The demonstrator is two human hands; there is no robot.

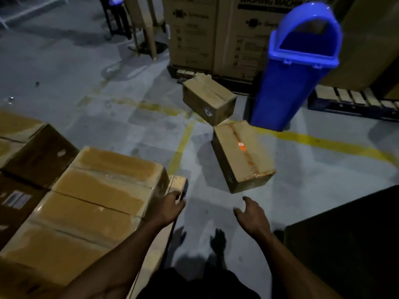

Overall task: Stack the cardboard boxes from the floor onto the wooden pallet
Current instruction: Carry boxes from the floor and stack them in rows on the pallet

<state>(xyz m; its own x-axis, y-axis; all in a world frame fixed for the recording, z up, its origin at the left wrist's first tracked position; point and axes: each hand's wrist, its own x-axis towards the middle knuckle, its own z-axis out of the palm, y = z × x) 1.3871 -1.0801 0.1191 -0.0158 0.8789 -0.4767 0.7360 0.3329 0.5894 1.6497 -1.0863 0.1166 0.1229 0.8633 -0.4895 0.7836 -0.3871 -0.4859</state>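
Observation:
Two cardboard boxes lie on the grey floor ahead. The near box has an orange-taped seam; the far box bears a white hand mark. At the left, several taped boxes sit stacked on the wooden pallet, whose corner shows at their right edge. My left hand hangs beside that pallet corner, fingers loosely curled and holding nothing. My right hand is spread and empty, just short of the near box.
A blue swing-lid bin stands right of the far box. Big washing-machine cartons on a pallet fill the back. A dark block sits at the right. Yellow floor lines cross the concrete. Another pallet lies far right.

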